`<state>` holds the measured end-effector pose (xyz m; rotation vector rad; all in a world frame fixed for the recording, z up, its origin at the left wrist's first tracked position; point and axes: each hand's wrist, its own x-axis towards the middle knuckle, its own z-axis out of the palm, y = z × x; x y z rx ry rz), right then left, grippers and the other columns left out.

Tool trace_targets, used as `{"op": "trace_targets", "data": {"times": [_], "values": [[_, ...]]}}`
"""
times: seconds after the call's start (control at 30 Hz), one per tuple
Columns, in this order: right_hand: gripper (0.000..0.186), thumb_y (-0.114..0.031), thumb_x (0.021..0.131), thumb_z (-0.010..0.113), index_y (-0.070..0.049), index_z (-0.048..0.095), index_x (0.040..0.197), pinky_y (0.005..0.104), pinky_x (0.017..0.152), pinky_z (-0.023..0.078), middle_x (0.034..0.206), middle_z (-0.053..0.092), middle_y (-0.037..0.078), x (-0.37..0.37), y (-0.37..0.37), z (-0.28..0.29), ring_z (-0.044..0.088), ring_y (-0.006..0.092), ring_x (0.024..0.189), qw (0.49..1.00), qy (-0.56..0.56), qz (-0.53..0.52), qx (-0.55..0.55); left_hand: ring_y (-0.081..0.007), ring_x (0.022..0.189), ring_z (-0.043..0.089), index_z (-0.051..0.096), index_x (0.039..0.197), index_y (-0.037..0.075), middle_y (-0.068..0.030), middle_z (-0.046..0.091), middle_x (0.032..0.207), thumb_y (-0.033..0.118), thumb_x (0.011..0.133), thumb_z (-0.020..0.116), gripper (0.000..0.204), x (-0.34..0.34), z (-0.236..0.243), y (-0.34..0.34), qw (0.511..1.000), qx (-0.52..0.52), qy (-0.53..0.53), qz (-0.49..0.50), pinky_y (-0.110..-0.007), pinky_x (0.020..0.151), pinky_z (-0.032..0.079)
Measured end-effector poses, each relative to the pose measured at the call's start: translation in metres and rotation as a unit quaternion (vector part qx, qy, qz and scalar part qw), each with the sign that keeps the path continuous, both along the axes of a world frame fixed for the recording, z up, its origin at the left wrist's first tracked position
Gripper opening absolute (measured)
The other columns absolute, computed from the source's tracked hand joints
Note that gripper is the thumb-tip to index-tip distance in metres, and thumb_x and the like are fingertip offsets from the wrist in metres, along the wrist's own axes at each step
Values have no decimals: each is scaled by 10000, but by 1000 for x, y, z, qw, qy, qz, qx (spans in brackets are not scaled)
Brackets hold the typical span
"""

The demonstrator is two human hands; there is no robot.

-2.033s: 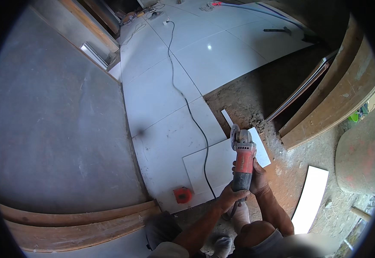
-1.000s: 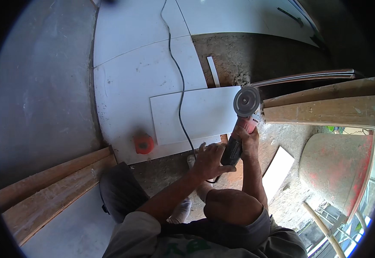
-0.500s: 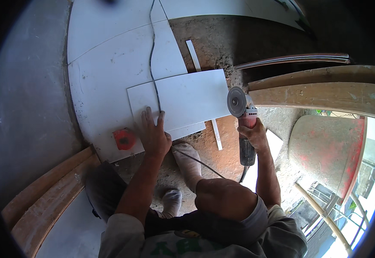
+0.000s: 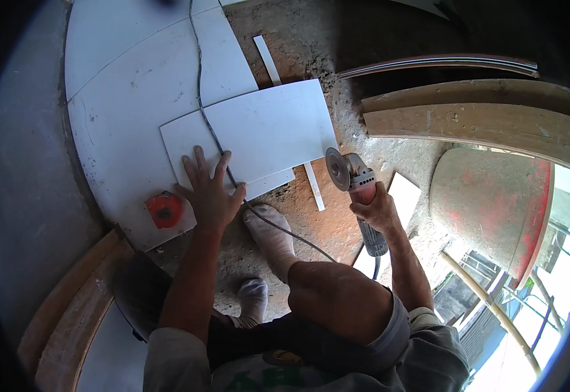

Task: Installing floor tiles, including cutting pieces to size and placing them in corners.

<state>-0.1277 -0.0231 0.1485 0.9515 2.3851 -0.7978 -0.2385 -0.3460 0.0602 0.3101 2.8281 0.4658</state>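
Now the left grip (image 4: 210, 196) has moved off the grinder (image 4: 362, 191) and is spread on the tile (image 4: 259, 130), so the right grip (image 4: 379, 210), wrapped round the grinder, holds it alone. The disc (image 4: 338, 168) sits by the tile's right corner; I cannot tell if they touch. That end sticks out over dirt (image 4: 334, 215) with room beside it, but a foot (image 4: 272, 243) is close and the cord (image 4: 199, 78) crosses the tile

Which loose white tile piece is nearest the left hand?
The broad tile overlapping the laid floor tile, with the left hand spread over it. Narrow strip ends and another piece, past the angle grinder, show farther right.
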Motion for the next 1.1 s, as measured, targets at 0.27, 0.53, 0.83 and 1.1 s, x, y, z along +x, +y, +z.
{"op": "trace_targets", "data": {"times": [0.27,0.53,0.83,1.1], "values": [[601,-275,652,734,68,501,1087,418,730,544,912,651,258,4,5,-2,675,363,817,999,-34,18,11,-488,1409,83,343,1435,301,-206,98,1553,417,731,731,812,6,3,15,999,-15,23,-37,-818,940,122],[560,-260,648,731,44,492,1054,416,707,540,880,648,235,11,4,-6,672,347,790,1000,-24,13,10,-512,1402,59,297,1464,304,-229,78,1550,507,811,627,759,7,-5,20,998,-51,7,-41,-833,911,127],[572,-263,650,723,37,503,1085,415,732,538,902,654,234,8,11,-8,673,347,812,1000,-22,16,2,-507,1406,40,287,1474,296,-233,65,1553,576,857,536,723,11,-18,16,998,-28,43,-48,-806,955,75],[582,-255,655,726,38,495,1102,417,747,543,910,656,238,3,8,-8,672,354,819,999,-11,36,-3,-491,1413,41,292,1474,282,-228,67,1555,585,851,537,735,10,-18,17,998,-29,39,-49,-775,993,70]]}}
